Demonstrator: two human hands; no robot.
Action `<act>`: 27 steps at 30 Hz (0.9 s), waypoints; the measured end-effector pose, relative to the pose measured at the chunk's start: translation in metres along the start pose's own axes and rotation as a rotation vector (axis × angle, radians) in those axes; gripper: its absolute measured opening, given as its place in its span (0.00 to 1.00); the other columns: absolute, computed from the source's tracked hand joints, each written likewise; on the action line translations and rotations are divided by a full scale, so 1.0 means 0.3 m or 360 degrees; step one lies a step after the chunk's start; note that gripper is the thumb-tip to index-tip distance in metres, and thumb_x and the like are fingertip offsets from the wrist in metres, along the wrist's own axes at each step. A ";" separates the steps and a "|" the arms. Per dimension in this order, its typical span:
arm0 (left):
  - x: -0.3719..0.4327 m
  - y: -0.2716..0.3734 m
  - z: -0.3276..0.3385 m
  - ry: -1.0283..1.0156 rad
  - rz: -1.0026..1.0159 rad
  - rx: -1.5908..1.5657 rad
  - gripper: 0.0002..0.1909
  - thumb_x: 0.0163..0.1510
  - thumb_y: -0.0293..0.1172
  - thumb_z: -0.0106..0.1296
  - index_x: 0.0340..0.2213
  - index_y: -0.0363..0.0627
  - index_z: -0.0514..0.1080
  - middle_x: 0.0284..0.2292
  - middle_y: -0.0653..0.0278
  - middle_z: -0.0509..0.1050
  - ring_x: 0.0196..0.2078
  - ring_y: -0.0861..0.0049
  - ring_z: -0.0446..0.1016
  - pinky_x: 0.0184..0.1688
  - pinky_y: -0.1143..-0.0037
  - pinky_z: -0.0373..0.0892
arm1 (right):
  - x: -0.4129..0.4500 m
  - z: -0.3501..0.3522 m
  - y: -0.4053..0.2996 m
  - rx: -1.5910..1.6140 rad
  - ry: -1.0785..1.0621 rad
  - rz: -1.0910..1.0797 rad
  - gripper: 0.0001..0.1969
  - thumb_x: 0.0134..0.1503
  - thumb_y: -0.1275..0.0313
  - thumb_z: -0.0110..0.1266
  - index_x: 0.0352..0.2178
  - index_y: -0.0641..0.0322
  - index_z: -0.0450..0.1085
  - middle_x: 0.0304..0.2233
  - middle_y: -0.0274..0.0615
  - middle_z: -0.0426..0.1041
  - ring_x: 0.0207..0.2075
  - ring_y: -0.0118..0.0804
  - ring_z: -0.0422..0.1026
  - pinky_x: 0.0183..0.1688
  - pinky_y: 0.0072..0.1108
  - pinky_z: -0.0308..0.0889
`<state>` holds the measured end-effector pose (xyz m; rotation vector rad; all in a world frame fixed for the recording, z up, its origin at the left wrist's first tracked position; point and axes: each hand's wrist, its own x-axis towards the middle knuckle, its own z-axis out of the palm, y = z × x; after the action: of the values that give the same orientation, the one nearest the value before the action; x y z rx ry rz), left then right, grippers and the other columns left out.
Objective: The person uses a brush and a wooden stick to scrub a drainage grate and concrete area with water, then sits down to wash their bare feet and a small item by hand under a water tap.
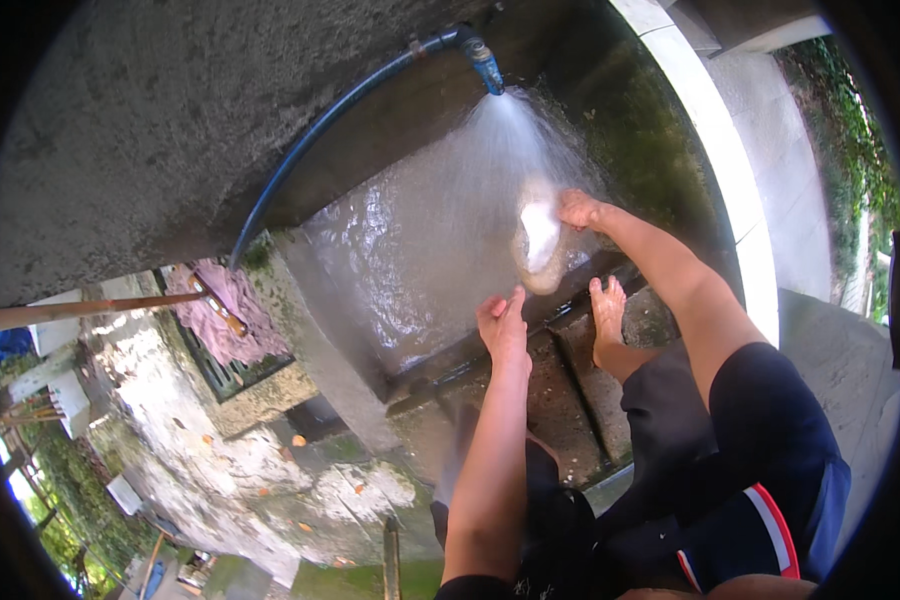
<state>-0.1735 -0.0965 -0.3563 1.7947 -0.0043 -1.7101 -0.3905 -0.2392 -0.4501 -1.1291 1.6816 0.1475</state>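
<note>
Water sprays from the blue nozzle (489, 73) on the wall pipe into a wet concrete basin (330, 300). Beneath the spray lies a pale, elongated thing, perhaps a shoe (540, 232), with a bright white middle; glare hides its detail. My right hand (579, 208) is at its right side, fingers bent; whether they grip it cannot be told. My left hand (504, 322) is near its lower end, apart from it, palm partly turned up, with nothing seen in it.
A blue hose (292, 157) curves down the wall. Left of the basin, a pink cloth mop (229, 330) with a wooden handle (90, 311) rests over a drain grate (229, 379). A white tiled ledge (709, 105) borders the right. My bare foot (609, 311) stands by the basin's near edge.
</note>
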 end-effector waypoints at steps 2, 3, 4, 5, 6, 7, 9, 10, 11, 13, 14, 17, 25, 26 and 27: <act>0.109 -0.007 -0.003 0.0019 0.0118 0.0401 0.34 0.41 0.48 0.56 0.44 0.42 0.56 0.48 0.58 0.59 0.48 0.67 0.59 0.43 0.64 0.60 | -0.012 0.039 -0.064 -0.0174 0.0033 -0.0213 0.11 0.40 0.73 0.45 0.20 0.73 0.69 0.18 0.56 0.69 0.19 0.44 0.70 0.20 0.26 0.64; 0.116 -0.001 0.029 -0.0016 0.0138 0.0426 0.34 0.41 0.48 0.56 0.44 0.42 0.56 0.48 0.58 0.59 0.48 0.67 0.59 0.43 0.64 0.60 | -0.018 0.038 -0.025 -0.0370 0.0064 -0.0328 0.13 0.39 0.72 0.44 0.21 0.75 0.69 0.21 0.59 0.69 0.23 0.48 0.71 0.24 0.29 0.66; 0.125 0.006 0.063 -0.0193 0.0011 0.0524 0.37 0.40 0.50 0.55 0.46 0.42 0.55 0.48 0.58 0.58 0.48 0.65 0.59 0.43 0.61 0.59 | -0.008 0.029 0.000 -0.0622 0.0214 -0.0733 0.16 0.40 0.69 0.43 0.22 0.78 0.67 0.25 0.65 0.68 0.30 0.51 0.70 0.31 0.33 0.65; 0.127 0.008 0.089 -0.0366 -0.0119 0.0623 0.40 0.39 0.53 0.55 0.47 0.42 0.53 0.48 0.58 0.58 0.47 0.64 0.59 0.44 0.59 0.59 | -0.007 0.014 0.034 -0.0609 0.0253 -0.0719 0.16 0.40 0.69 0.43 0.22 0.78 0.67 0.25 0.65 0.68 0.30 0.51 0.70 0.31 0.33 0.65; 0.178 -0.015 0.054 -0.0419 -0.0038 0.0626 0.34 0.44 0.45 0.54 0.47 0.40 0.53 0.47 0.56 0.59 0.44 0.64 0.62 0.41 0.58 0.64 | -0.013 0.056 -0.036 -0.0526 0.0203 -0.0624 0.17 0.41 0.68 0.43 0.23 0.79 0.67 0.27 0.65 0.68 0.33 0.52 0.70 0.34 0.33 0.65; 0.197 -0.023 0.070 -0.0429 -0.0009 0.0639 0.34 0.44 0.45 0.54 0.47 0.40 0.53 0.47 0.56 0.59 0.44 0.64 0.62 0.41 0.58 0.64 | -0.017 0.048 -0.049 -0.0462 0.0189 -0.0495 0.18 0.41 0.67 0.43 0.24 0.80 0.67 0.29 0.66 0.68 0.36 0.52 0.69 0.37 0.33 0.64; 0.214 -0.055 0.143 -0.0913 -0.0234 0.0277 0.26 0.48 0.33 0.50 0.46 0.39 0.54 0.44 0.54 0.61 0.41 0.66 0.65 0.35 0.62 0.71 | 0.015 0.032 0.033 -0.0466 0.0384 -0.0567 0.18 0.42 0.68 0.45 0.29 0.77 0.66 0.33 0.64 0.67 0.39 0.51 0.67 0.40 0.33 0.63; 0.209 -0.043 0.184 -0.0817 -0.0190 0.0368 0.21 0.48 0.24 0.46 0.44 0.38 0.55 0.40 0.54 0.64 0.38 0.66 0.69 0.30 0.68 0.74 | 0.012 0.036 0.040 -0.0465 0.0513 -0.0665 0.19 0.42 0.69 0.46 0.35 0.73 0.65 0.37 0.62 0.67 0.41 0.49 0.66 0.42 0.32 0.63; 0.199 -0.036 0.223 -0.0829 -0.0190 0.0371 0.21 0.48 0.24 0.46 0.44 0.38 0.55 0.40 0.54 0.64 0.38 0.66 0.69 0.30 0.68 0.74 | 0.002 0.046 0.055 -0.0468 0.0523 -0.0656 0.19 0.42 0.69 0.46 0.35 0.73 0.65 0.37 0.62 0.67 0.41 0.49 0.66 0.42 0.32 0.63; 0.228 -0.010 0.196 -0.0506 0.0066 0.0392 0.21 0.47 0.24 0.48 0.43 0.38 0.57 0.38 0.54 0.66 0.37 0.64 0.70 0.30 0.66 0.73 | -0.094 0.179 -0.089 0.0934 0.0293 -0.0024 0.19 0.41 0.73 0.49 0.38 0.69 0.64 0.39 0.56 0.67 0.41 0.47 0.66 0.46 0.31 0.59; 0.240 -0.002 0.211 -0.0519 0.0072 0.0390 0.21 0.47 0.24 0.48 0.43 0.38 0.57 0.38 0.54 0.66 0.37 0.64 0.70 0.30 0.66 0.73 | -0.123 0.223 -0.092 0.0707 0.0449 -0.0086 0.20 0.40 0.75 0.49 0.39 0.68 0.64 0.39 0.53 0.67 0.41 0.44 0.66 0.45 0.29 0.61; 0.279 -0.012 0.247 -0.0370 0.0130 0.0031 0.15 0.47 0.21 0.47 0.38 0.37 0.62 0.34 0.57 0.69 0.29 0.69 0.72 0.25 0.71 0.73 | -0.115 0.249 -0.064 0.0774 0.0635 -0.0084 0.18 0.41 0.77 0.49 0.38 0.67 0.66 0.37 0.47 0.69 0.38 0.37 0.67 0.38 0.24 0.64; 0.277 -0.020 0.260 -0.0485 0.0228 -0.0066 0.18 0.47 0.26 0.51 0.39 0.33 0.62 0.35 0.56 0.68 0.30 0.70 0.72 0.22 0.74 0.72 | -0.054 0.181 -0.068 0.1427 0.0785 0.0330 0.15 0.45 0.69 0.56 0.32 0.71 0.68 0.29 0.45 0.70 0.30 0.35 0.70 0.31 0.28 0.67; 0.268 -0.030 0.274 -0.0529 0.0250 0.0002 0.16 0.46 0.27 0.52 0.37 0.34 0.65 0.33 0.57 0.69 0.28 0.72 0.72 0.21 0.76 0.70 | -0.041 0.156 -0.041 0.1438 0.0634 0.0378 0.18 0.45 0.70 0.56 0.35 0.72 0.65 0.31 0.45 0.69 0.32 0.36 0.69 0.32 0.29 0.67; 0.286 -0.032 0.265 -0.0538 0.0247 0.0007 0.16 0.46 0.27 0.52 0.37 0.34 0.65 0.33 0.57 0.69 0.28 0.72 0.72 0.21 0.76 0.70 | -0.034 0.153 -0.023 0.1449 0.0468 0.0425 0.21 0.44 0.71 0.56 0.39 0.73 0.63 0.34 0.46 0.69 0.34 0.38 0.69 0.33 0.29 0.68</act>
<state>-0.2360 -0.1608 -0.4321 1.4472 -0.2838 -1.8772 -0.3542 -0.2101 -0.4591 -0.2443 1.8376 -0.5935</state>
